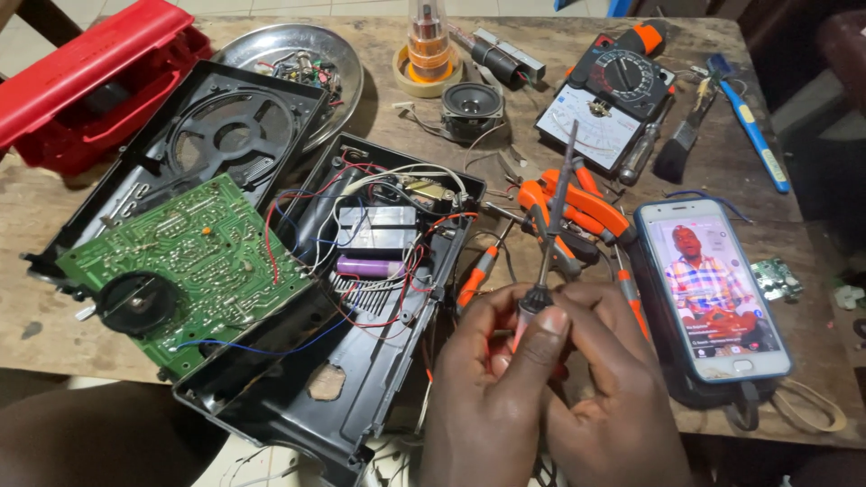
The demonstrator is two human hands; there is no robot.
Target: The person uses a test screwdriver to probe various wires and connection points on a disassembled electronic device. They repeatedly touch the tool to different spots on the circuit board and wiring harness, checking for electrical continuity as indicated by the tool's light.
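Both my hands meet at the bottom centre of the table. My left hand point(492, 388) and my right hand point(613, 388) together pinch the base of a thin dark probe-like tool point(552, 216) that points up and away. Just to the left lies an opened black radio case point(298, 397) with red, white and blue wires, a purple cylindrical cell point(370, 267) and a black block inside. A green circuit board point(194, 261) rests across the case's other half.
Orange-handled pliers point(577, 212) and an orange screwdriver point(475, 275) lie behind my hands. A lit phone point(713, 289) sits at right. Farther back are an analogue multimeter point(609, 99), a small speaker point(471, 104), a metal dish of parts point(298, 63), a red box point(90, 81).
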